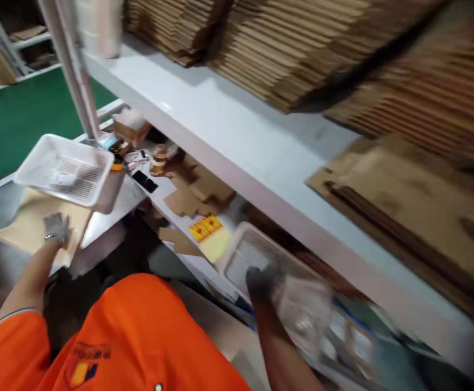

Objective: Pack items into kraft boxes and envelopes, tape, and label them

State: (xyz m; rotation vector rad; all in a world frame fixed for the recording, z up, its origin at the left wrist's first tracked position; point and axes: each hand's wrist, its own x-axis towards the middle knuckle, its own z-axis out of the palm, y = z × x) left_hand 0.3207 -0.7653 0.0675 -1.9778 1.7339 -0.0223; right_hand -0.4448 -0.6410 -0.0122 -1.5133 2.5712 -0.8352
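Observation:
My left hand (57, 229), in a grey glove, lies flat with fingers spread on tan paper-like sheets (37, 213) on the metal table. Just beyond them sits a white plastic basket (41, 179) with a small whitish item inside. On the other side, my right hand (263, 279) is over another white basket (245, 231) under the shelf. Motion smears its fingers, so I cannot make out their grip. Clear plastic packaging (304, 304) is beside this hand. A yellow pad with a red-and-yellow label (205, 227) lies left of that basket.
A white shelf (237, 136) crosses above the bench, loaded with stacks of flattened cardboard (294, 49). Under it are a black phone (144, 181), a jar (158, 160) and cardboard pieces (200, 190). A metal post (72, 70) rises at the left.

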